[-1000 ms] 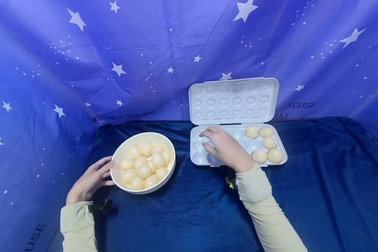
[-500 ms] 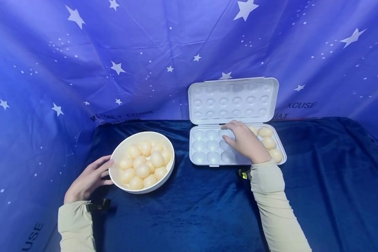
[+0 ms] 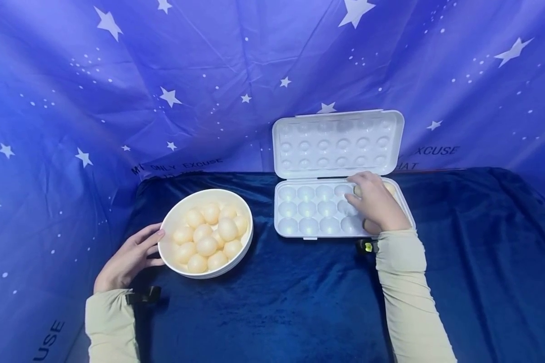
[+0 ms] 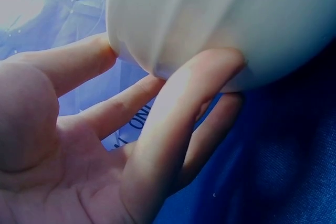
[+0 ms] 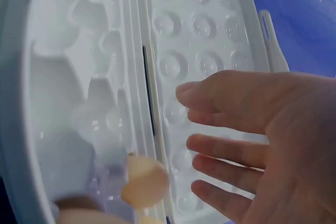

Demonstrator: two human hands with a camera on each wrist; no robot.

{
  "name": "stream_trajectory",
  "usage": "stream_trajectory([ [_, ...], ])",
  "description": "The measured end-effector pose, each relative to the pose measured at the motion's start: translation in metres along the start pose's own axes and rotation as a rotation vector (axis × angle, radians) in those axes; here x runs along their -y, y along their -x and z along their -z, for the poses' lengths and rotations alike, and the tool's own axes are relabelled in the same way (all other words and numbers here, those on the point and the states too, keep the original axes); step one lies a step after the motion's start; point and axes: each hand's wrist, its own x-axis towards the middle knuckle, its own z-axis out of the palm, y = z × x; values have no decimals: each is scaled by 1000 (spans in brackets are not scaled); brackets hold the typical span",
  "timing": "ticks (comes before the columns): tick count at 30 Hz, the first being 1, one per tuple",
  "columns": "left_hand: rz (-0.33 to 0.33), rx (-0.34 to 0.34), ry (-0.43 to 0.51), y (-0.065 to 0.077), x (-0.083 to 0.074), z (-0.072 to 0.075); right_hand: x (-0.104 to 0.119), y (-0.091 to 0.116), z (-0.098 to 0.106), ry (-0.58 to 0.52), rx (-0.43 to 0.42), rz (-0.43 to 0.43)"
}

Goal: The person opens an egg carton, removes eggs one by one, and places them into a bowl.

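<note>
Against the left hand (image 3: 128, 260) rests the bowl (image 3: 177, 216).

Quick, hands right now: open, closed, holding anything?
Left hand: open, fingers touching the outside of the bowl.
Right hand: open, nothing held, at the egg box.

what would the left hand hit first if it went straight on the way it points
The bowl, at once: the left hand touches its side, so no gap shows between them.
</note>
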Motion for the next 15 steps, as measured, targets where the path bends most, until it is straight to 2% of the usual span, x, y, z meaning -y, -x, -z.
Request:
stream_trajectory([
  [10,9,0,25,1,3,0,-25,3,-4,-8,67,-70],
  [15,3,15,30,-5,1,-1,-32,3,-7,-42,46,-98],
])
